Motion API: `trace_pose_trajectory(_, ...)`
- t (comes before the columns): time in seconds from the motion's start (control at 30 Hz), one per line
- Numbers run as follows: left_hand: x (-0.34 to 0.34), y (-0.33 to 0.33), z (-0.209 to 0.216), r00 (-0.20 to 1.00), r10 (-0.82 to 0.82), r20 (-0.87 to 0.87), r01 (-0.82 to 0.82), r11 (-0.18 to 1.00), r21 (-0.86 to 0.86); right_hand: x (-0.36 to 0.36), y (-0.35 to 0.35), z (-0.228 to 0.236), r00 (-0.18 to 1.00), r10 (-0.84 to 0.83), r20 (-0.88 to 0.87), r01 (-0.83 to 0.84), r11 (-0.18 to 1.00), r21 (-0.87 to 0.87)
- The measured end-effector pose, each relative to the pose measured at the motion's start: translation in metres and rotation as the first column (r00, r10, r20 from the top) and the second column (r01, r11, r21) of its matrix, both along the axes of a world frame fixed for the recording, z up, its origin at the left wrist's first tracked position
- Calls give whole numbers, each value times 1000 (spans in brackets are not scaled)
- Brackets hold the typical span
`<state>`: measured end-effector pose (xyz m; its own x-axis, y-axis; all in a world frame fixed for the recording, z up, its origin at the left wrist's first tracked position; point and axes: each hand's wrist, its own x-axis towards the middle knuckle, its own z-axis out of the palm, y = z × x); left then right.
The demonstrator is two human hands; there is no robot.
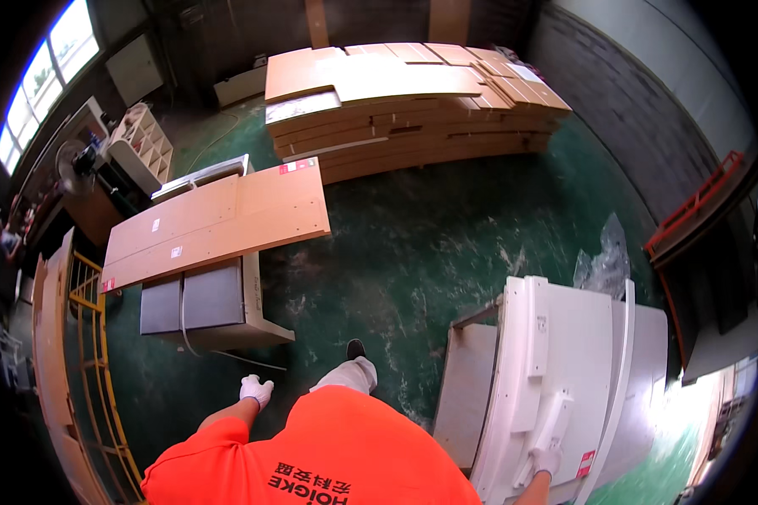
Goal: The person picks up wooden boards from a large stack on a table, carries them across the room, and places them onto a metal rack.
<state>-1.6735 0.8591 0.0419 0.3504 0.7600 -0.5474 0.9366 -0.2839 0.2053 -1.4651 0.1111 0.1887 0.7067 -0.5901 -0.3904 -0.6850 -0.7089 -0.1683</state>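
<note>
My left hand (256, 390), in a white glove, hangs over the green floor with its fingers slightly apart and nothing in it. It is nearest to a cabinet (214, 296) with grey panels and a pale strap. On the right, my gloved right hand (546, 461) closes on the lower part of a narrow white board (552, 421). That board lies on a stack of large white panels (577, 345), one of which bears a red label. Some of the right fingers are hidden against the board.
Wood-coloured boards (227, 215) lie across the grey cabinet. A large stack of similar boards (413, 126) stands at the back. A yellow metal frame (93, 353) runs along the left. Clear plastic wrap (605, 263) lies beyond the white panels, and a red rail (695, 202) stands far right.
</note>
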Motion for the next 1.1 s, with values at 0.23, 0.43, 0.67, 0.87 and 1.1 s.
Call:
trace_pose_trajectory(0.23,90,101,18,947,88,310,-172,952,254,107,-48,-13,971,237,22,-210,896,-390)
trace_pose_trajectory(0.43,171,158,9,703,539,465,-595,803,-32,323,260,40,656,739,153,-654,657,-375)
trace_pose_trajectory(0.67,350,180,0,177,849,498,-555,504,-662,453,809,28,-225,932,285,-972,-194,-133)
trace_pose_trajectory(0.87,424,193,30,58,871,489,-776,347,-527,440,1015,-40,-571,766,297,-816,-570,-98)
trace_pose_trajectory(1.1,439,191,15,-76,890,449,-867,163,-471,438,1052,-49,-570,778,264,-753,-623,212)
